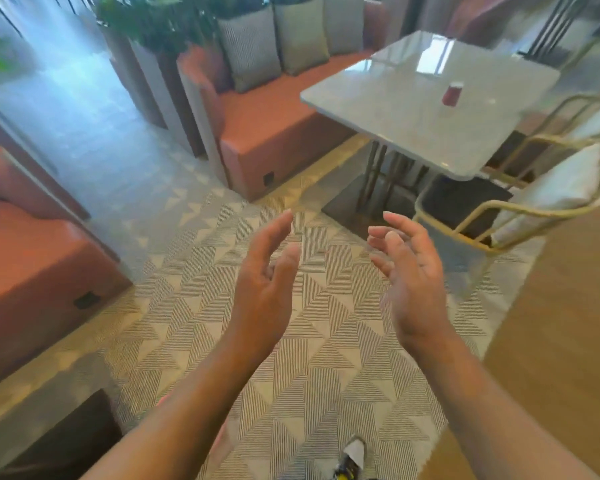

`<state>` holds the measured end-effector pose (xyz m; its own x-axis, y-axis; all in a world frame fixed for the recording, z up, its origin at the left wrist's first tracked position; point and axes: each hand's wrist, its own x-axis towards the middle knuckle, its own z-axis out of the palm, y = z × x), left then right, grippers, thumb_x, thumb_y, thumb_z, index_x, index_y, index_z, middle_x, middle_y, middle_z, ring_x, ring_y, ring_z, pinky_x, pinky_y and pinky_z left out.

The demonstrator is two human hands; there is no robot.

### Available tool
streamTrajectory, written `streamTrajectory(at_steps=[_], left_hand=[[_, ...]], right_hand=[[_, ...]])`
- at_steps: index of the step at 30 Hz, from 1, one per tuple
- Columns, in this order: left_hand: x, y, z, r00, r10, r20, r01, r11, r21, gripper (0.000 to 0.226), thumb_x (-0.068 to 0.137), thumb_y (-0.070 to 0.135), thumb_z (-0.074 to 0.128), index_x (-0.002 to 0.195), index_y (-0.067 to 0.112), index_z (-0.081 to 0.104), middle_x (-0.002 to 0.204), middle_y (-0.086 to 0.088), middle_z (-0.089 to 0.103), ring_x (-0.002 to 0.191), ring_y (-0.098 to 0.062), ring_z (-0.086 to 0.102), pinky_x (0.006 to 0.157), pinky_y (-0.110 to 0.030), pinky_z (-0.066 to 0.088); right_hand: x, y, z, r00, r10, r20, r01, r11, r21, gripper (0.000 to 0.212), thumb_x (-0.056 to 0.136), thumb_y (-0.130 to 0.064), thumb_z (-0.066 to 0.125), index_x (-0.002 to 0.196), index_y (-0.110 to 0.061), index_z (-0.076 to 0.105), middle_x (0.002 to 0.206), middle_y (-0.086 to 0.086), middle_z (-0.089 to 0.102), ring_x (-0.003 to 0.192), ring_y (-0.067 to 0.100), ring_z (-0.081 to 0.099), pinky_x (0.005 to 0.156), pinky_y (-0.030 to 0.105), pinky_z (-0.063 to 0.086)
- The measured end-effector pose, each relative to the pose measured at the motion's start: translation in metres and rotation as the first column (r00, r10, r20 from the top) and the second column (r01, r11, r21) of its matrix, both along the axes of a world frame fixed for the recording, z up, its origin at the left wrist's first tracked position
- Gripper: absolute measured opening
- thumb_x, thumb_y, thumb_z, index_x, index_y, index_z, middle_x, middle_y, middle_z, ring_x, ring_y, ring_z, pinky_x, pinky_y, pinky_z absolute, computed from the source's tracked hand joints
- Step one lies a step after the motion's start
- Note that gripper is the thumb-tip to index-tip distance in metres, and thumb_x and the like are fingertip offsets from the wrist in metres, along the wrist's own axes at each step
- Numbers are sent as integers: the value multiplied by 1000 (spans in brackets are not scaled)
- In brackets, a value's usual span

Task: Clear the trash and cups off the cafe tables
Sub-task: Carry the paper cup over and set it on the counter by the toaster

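Both hands, left [267,282] and right [409,275], are wide and hold nothing. The red cup [452,94] on the desk [395,109] looks light and squashy; hold its sides softly.

Bright daylight is coming from the upper left, washing out the floor [66,109]; the table top [413,67] is showing glare, and edges are blurring and bending.

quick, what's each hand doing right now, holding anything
Left hand: open, fingers relaxed, holding nothing.
Right hand: open, fingers loosely spread, holding nothing.
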<state>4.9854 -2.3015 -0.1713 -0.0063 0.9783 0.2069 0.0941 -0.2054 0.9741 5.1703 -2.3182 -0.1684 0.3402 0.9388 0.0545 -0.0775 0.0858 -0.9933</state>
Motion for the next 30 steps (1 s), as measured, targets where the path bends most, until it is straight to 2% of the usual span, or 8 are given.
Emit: streamTrajectory(at_steps=[4,10,15,17,20,26,30], left_hand=[[57,18,15,998,-25,63,24,1000,10,55,95,49,52,145,27,57,144,15,61,136,-4,56,114,-52,49],[118,45,23,993,-83,80,81,996,33,47,96,46,52,140,31,60,139,19,63,134,-7,59,111,-52,52],[154,83,25,989,-115,97,112,993,31,45,95,47,52,136,34,61,136,20,64,132,-7,60,110,-52,52],[164,102,23,987,-124,97,122,992,32,49,95,47,52,139,28,61,137,18,64,131,-8,61,110,-52,52],[181,138,19,986,-136,96,132,990,43,53,95,47,52,140,22,60,136,15,65,130,-8,62,109,-52,53],[213,241,21,974,-193,122,187,981,56,46,95,49,52,137,32,62,133,22,65,131,-7,61,108,-48,55],[227,317,30,967,-228,111,220,973,74,42,96,49,52,135,36,61,134,21,64,132,-8,60,107,-47,55]], right_hand=[[56,9,13,1000,-9,27,9,1000,2,38,86,-62,59,119,-48,70,116,-8,74,117,10,68,109,46,52],[116,36,25,997,-66,39,65,998,12,48,84,-62,59,124,-37,69,111,-8,76,114,14,69,107,51,54],[150,70,24,995,-97,37,97,995,-1,36,94,-47,56,125,-35,68,114,-5,76,114,12,70,108,51,54],[158,87,22,994,-106,35,107,994,-5,35,95,-45,56,126,-35,68,115,-6,75,113,10,70,107,48,54],[173,118,20,992,-121,45,122,993,-6,35,96,-46,56,126,-35,68,115,-7,76,114,10,70,108,48,54],[203,212,26,984,-176,35,176,984,16,33,95,-45,59,124,-33,69,117,-1,75,116,17,70,112,55,50],[209,284,37,975,-215,57,213,976,36,34,94,-49,58,124,-35,68,119,-1,74,115,13,70,111,52,52]])
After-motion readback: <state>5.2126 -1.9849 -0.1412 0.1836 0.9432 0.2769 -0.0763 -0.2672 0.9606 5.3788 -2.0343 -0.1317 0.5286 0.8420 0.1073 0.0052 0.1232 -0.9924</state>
